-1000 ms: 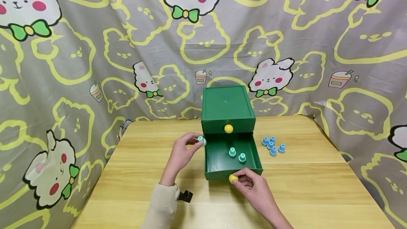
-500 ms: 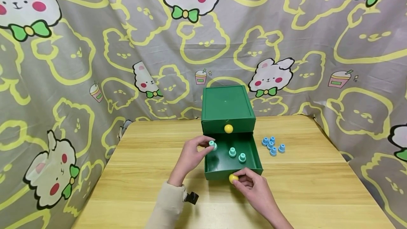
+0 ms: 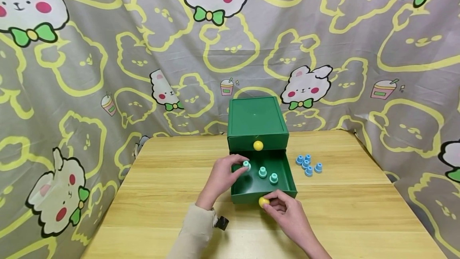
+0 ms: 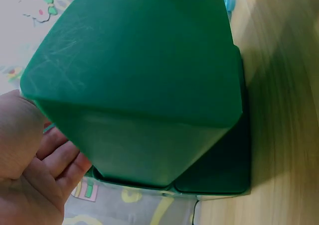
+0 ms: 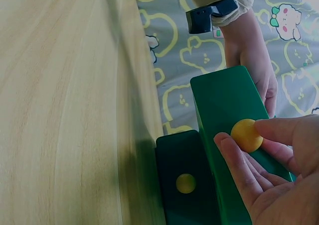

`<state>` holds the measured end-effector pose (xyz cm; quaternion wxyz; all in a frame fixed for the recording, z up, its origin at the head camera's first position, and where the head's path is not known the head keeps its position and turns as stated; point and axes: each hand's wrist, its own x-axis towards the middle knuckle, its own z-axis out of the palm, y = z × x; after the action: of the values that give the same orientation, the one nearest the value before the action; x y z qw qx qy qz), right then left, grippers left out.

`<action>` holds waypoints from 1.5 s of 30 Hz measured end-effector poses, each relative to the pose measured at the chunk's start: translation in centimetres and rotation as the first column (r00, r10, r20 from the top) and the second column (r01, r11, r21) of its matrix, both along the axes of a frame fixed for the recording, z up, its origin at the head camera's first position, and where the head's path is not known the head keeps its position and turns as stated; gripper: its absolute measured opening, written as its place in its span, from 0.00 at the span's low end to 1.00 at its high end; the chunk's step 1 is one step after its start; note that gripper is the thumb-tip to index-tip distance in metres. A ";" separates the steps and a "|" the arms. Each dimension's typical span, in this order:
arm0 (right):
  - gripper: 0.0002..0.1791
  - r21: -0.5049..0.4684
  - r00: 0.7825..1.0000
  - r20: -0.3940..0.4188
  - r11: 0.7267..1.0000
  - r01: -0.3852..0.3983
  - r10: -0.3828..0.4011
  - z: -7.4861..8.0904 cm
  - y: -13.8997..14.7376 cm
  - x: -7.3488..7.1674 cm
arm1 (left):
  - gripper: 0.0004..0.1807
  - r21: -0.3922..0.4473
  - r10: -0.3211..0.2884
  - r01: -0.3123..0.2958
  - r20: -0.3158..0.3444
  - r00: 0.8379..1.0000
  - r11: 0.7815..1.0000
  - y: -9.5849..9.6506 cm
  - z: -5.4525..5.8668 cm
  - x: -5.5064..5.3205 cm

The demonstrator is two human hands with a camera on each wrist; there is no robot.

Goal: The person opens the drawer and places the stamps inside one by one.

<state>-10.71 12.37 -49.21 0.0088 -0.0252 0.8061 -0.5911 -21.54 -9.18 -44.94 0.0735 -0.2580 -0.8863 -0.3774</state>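
In the head view my left hand (image 3: 224, 175) pinches a small teal peg-shaped piece (image 3: 246, 165) with a flared round base, inside the left part of a pulled-out green drawer (image 3: 248, 198). Two matching teal pieces stand upright in that drawer, one near its middle (image 3: 262, 172), the other farther right (image 3: 274, 178). At the drawer's front, my right hand (image 3: 285, 213) grips the yellow knob (image 3: 264, 202) between thumb and fingers. From the left wrist, the drawer's wall (image 4: 139, 51) hides most of what my left fingers (image 4: 60, 158) hold.
The green cabinet (image 3: 256, 116) stands at the table's back, with a shut drawer (image 3: 240, 143) above the pulled-out one. Another shut drawer (image 5: 172, 160) shows below it from the right wrist. Several blue pieces (image 3: 305, 164) stand on the wooden table (image 3: 161, 179) to the right.
My left hand has carried the teal piece rightward, from outside the drawer's left edge to inside the drawer. The right hand keeps its grip on the knob.
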 end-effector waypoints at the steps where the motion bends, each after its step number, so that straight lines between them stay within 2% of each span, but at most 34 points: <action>1: 0.07 0.000 1.000 0.000 1.000 0.000 0.000 0.0 0.0 0.0 | 0.14 -0.006 -0.004 0.004 0.005 1.000 1.000 0.1 -0.1 -0.1; 10: 0.07 -0.002 1.000 0.006 1.000 0.009 -0.009 0.0 0.0 0.0 | 0.10 -0.068 -0.052 0.056 0.056 0.997 0.996 1.0 -0.6 -0.6; 16: 0.07 -0.006 1.000 0.000 1.000 0.010 -0.010 -0.1 0.0 0.1 | 0.09 -0.136 -0.062 0.068 0.045 0.997 0.988 1.2 -0.5 -0.8; 25: 0.08 -0.007 1.000 0.007 1.000 0.000 0.000 0.0 0.0 -0.1 | 0.10 -0.231 -0.094 0.108 0.072 0.993 0.967 1.3 -0.2 -0.9; 37: 0.07 -0.004 1.000 0.006 1.000 -0.006 0.006 0.1 -0.1 0.0 | 0.10 -0.383 -0.143 0.148 0.041 0.989 0.912 1.6 0.2 -0.8; 45: 0.07 0.004 1.000 0.003 1.000 0.003 -0.003 0.1 -0.1 0.0 | 0.10 -0.397 -0.137 0.143 0.042 0.990 0.907 1.7 0.2 -0.7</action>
<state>-10.74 12.27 -49.15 0.0093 -0.0230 0.8073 -0.5896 -22.27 -7.47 -44.72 -0.0136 -0.3279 -0.9243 -0.1947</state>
